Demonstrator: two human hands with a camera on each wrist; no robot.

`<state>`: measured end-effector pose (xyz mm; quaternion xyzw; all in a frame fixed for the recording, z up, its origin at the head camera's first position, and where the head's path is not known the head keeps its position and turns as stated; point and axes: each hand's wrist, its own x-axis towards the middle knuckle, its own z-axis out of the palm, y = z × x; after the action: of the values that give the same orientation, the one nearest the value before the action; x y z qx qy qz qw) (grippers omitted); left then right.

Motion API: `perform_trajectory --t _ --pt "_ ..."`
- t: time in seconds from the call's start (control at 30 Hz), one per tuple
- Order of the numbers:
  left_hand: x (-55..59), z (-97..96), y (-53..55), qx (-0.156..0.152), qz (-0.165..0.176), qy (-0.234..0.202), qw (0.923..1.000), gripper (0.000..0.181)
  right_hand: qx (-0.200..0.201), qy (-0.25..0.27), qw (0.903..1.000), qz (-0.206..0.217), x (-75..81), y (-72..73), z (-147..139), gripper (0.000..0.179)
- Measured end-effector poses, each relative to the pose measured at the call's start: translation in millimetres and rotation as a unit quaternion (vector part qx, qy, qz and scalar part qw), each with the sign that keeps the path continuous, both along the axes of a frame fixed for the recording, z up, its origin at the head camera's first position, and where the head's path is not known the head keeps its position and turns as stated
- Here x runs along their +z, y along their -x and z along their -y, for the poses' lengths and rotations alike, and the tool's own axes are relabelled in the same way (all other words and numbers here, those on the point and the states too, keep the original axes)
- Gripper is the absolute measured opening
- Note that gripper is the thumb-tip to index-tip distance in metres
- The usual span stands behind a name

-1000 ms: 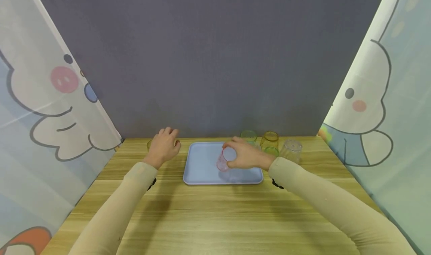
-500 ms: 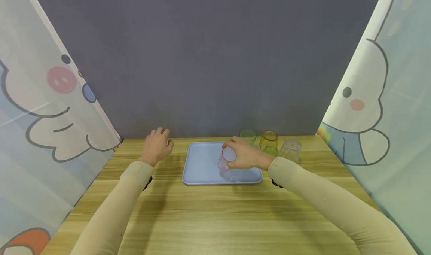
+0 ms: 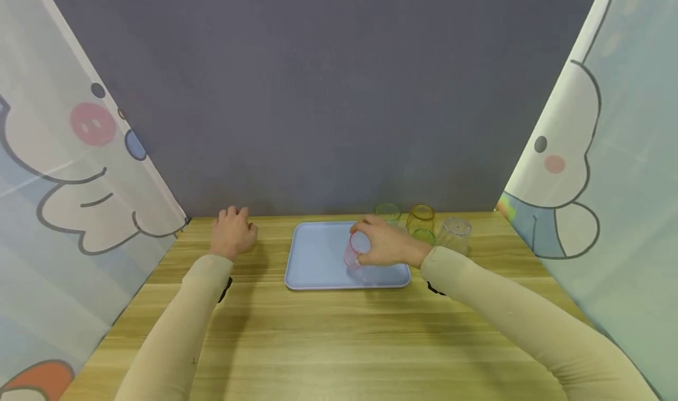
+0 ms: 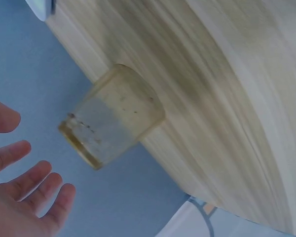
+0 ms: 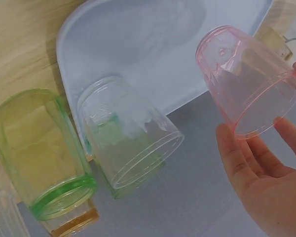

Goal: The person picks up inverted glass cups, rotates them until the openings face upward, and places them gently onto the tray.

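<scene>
My right hand (image 3: pixel 389 245) pinches a clear pink plastic cup (image 3: pixel 351 256) by its rim over the blue-grey tray (image 3: pixel 312 271). In the right wrist view, the pink cup (image 5: pixel 237 74) has its mouth toward my fingers and its base toward the tray; whether it touches cannot be told. A colourless cup (image 5: pixel 123 133) stands mouth-up on the tray's corner. My left hand (image 3: pixel 232 234) is off to the tray's left, holding nothing. In the left wrist view, its spread fingers (image 4: pixel 56 207) are apart from an upside-down amber cup (image 4: pixel 113 113), which the head view hides behind that hand.
Right of the tray stand upside-down cups: green (image 3: pixel 388 211), amber (image 3: pixel 422 215), another green one (image 3: pixel 424 236) and a colourless one (image 3: pixel 455 233). A dark grey panel (image 3: pixel 318 106) closes the wooden table's far edge, with printed curtains (image 3: pixel 561 171) on both sides.
My left hand has moved left, farther from the tray, and now covers the amber cup there. The right hand stays over the tray with the pink cup, almost still.
</scene>
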<state>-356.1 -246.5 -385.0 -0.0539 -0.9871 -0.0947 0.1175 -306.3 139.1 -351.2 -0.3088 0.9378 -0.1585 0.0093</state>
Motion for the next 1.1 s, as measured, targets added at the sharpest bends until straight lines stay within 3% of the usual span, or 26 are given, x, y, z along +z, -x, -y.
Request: perform_trajectory --t 0.23,0.57,0.83,1.1 --pt "-2.2 3.4 4.7 0.008 0.004 0.003 1.0 0.048 -0.018 -0.003 0.9998 0.004 2.1 -0.9 -1 0.061" --pt "-9.2 -5.4 4.4 0.03 0.081 0.025 0.996 0.055 -0.016 0.003 0.9997 0.016 -3.7 -4.2 4 0.06" --pt "-13.1 3.7 8.9 0.026 0.083 -0.002 0.9963 0.047 -0.013 0.004 0.9998 0.015 -3.1 -3.0 4 0.059" --pt "-19.0 6.3 8.7 0.023 0.062 -0.013 0.9977 0.045 -0.013 -0.001 0.9997 0.022 -4.0 -3.1 6 0.06"
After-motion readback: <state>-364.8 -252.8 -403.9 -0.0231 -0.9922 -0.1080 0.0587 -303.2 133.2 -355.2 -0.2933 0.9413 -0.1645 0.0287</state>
